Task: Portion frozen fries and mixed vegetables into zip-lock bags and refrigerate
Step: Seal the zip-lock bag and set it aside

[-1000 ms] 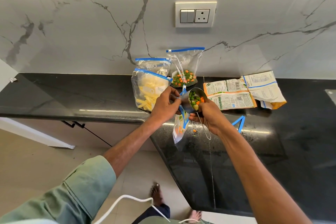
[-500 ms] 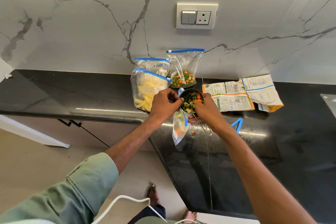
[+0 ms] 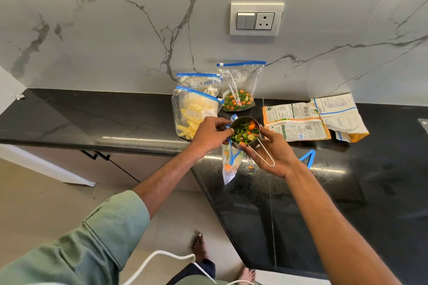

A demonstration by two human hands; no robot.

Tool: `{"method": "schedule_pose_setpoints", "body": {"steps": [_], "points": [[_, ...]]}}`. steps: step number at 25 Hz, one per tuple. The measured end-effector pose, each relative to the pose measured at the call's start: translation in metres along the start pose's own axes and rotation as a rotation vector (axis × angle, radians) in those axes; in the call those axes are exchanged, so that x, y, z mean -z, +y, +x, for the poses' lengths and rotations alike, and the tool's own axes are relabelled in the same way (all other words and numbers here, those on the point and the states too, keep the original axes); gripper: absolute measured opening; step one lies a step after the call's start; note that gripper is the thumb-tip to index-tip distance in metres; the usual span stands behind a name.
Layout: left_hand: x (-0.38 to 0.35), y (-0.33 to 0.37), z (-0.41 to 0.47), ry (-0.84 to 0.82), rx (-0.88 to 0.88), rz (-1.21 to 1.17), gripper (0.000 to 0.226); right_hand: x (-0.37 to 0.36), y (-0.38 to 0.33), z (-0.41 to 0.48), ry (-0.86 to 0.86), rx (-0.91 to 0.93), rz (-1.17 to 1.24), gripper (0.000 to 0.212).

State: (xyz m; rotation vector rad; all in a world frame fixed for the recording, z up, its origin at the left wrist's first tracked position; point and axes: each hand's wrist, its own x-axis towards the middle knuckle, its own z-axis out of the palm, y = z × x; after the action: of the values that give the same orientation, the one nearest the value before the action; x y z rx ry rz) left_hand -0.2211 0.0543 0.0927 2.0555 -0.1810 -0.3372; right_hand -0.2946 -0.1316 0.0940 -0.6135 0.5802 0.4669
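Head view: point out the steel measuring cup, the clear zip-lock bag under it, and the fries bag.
Steel measuring cup (image 3: 254, 143), head view, outer wall.
Clear zip-lock bag under it (image 3: 229, 165), head view, hanging lower part.
Clear bag of yellow fries (image 3: 194, 114), head view, front face.

A glossy black counter (image 3: 115, 120) runs along the marble wall (image 3: 115, 41) and turns a corner toward the viewer. By the wall a fries bag (image 3: 192, 118) stands on it, with a second bag (image 3: 199, 82) touching it from behind. Just right of these a veg bag (image 3: 238, 99) stands upright. Further right two flattened packets (image 3: 296, 122) lie overlapping. Nearer the front lie a blue strip (image 3: 306, 158) and a few stray veg bits (image 3: 250, 168).
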Motion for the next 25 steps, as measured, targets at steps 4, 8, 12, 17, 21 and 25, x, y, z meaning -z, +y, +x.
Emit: {"method": "schedule_pose_setpoints", "body": {"steps": [4, 8, 12, 17, 21, 25], "points": [[-0.004, 0.000, -0.001, 0.050, 0.022, -0.013, 0.029, 0.001, 0.007, 0.003, -0.038, -0.035, 0.086, 0.050], [-0.007, -0.001, -0.004, 0.079, 0.014, -0.015, 0.030, 0.000, 0.008, 0.011, -0.004, 0.054, -0.026, 0.075], [-0.008, 0.002, -0.004, 0.068, -0.014, 0.011, 0.030, -0.009, 0.006, 0.010, 0.099, 0.100, -0.307, 0.059], [-0.006, -0.003, -0.002, 0.117, -0.020, 0.071, 0.027, -0.026, 0.003, 0.003, 0.292, 0.202, -0.702, 0.053], [-0.001, 0.005, -0.003, 0.078, 0.000, 0.035, 0.016, -0.038, -0.003, 0.002, 0.506, 0.353, -1.057, 0.078], [0.001, 0.001, -0.006, 0.040, 0.061, -0.062, 0.016, -0.050, 0.002, -0.001, 0.705, 0.513, -1.437, 0.076]]}}
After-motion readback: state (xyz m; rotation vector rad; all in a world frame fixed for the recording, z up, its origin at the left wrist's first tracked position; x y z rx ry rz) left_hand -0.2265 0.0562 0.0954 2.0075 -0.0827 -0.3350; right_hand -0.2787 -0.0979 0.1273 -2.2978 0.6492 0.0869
